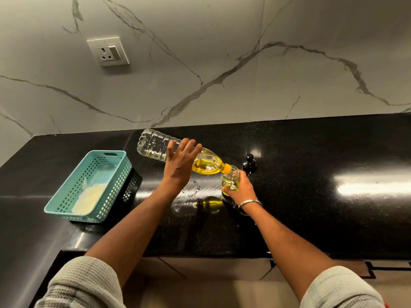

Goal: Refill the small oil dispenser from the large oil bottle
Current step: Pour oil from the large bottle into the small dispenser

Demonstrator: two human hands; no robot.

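Note:
The large clear oil bottle (155, 145) is tipped nearly flat above the black counter, yellow oil pooled at its neck end. My left hand (181, 162) grips its middle from above. Its orange neck rests at the mouth of the small glass oil dispenser (230, 177), which stands upright on the counter with a little yellow oil at the bottom. My right hand (241, 188) wraps around the dispenser's right side. The dispenser's black pump top (249, 162) stands apart on the counter, just behind and right of it.
A teal plastic basket (66, 194) holding a pale cloth sits at the left, on top of a black basket (131, 187). The marble wall with a power socket (108, 51) rises behind. The counter's front edge (200, 255) runs below my forearms.

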